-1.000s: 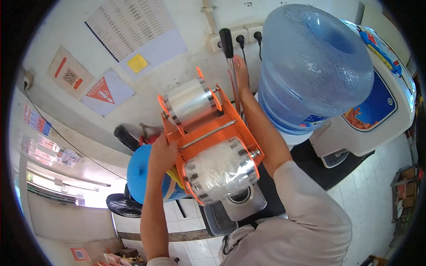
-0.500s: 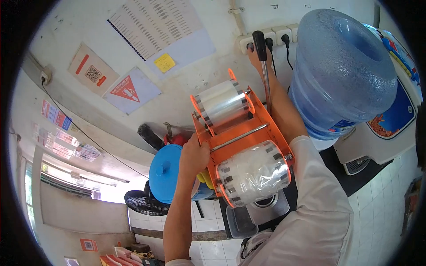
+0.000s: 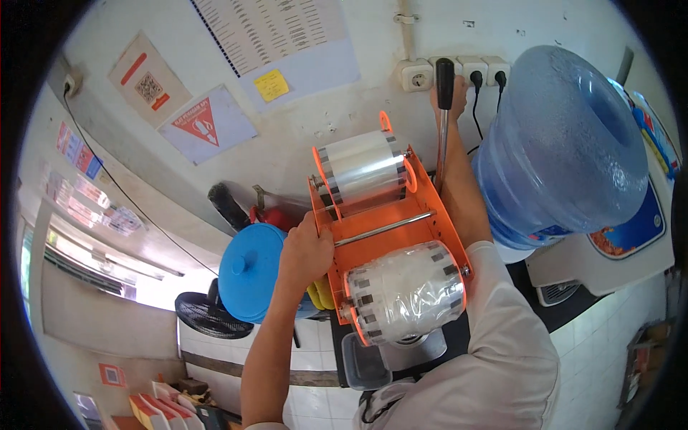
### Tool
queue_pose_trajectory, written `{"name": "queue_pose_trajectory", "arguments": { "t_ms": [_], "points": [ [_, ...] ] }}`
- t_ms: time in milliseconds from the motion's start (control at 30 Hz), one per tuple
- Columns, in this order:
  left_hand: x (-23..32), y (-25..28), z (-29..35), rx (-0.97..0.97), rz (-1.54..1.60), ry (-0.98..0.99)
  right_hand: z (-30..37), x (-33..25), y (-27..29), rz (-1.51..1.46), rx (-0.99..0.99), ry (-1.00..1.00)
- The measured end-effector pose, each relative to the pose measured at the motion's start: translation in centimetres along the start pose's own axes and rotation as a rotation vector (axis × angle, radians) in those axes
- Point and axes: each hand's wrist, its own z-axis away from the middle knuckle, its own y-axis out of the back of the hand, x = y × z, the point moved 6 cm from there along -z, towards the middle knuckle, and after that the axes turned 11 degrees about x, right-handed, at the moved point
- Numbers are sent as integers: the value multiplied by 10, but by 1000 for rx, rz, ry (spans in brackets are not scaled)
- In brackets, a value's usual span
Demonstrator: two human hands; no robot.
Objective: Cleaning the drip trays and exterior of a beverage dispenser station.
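Note:
My left hand (image 3: 307, 249) is closed around the left side of an orange cup sealing machine (image 3: 383, 215). The machine carries two rolls of clear film, a smaller one (image 3: 363, 165) at the back and a larger one (image 3: 408, 292) at the front. On its right side stands a metal lever with a black knob (image 3: 444, 82). Behind this lever my right hand (image 3: 453, 97) reaches to the row of white wall sockets (image 3: 416, 77). Its fingers look closed, but the lever partly covers them, and what they hold is hidden. Two black plugs (image 3: 476, 77) sit in the sockets beside it.
A large blue water bottle (image 3: 559, 143) stands close to my right forearm, beside a white appliance (image 3: 609, 244). Left of the machine are a blue lidded bucket (image 3: 247, 279), a black fan (image 3: 208, 315) and a red object (image 3: 276, 217). A plastic container (image 3: 365, 362) lies near the front.
My right hand has shifted right along the sockets, and the leftmost socket now shows uncovered. My left hand keeps its hold on the machine. The whole view has shifted slightly.

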Motion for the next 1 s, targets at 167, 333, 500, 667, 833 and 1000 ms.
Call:
{"name": "queue_pose_trajectory", "arguments": {
  "t_ms": [167, 333, 500, 667, 833, 1000],
  "points": [
    [5, 1, -3, 34, -13, -49, -17, 6, -8, 45, 93, 255],
    [7, 4, -1, 7, -31, 9, -8, 2, -6, -21, 60, 146],
    [10, -2, -4, -33, -38, 26, -13, 12, 1, -43, 127, 101],
    [14, 1, -2, 40, -24, -61, 6, -9, 39, -38, 115, -1],
    [14, 0, -2, 15, -17, -75, 57, -13, 39, -326, -109, 250],
    [-4, -1, -3, 23, -25, -67, 142, 15, 160, -668, -1000, -460]
  ]
}}
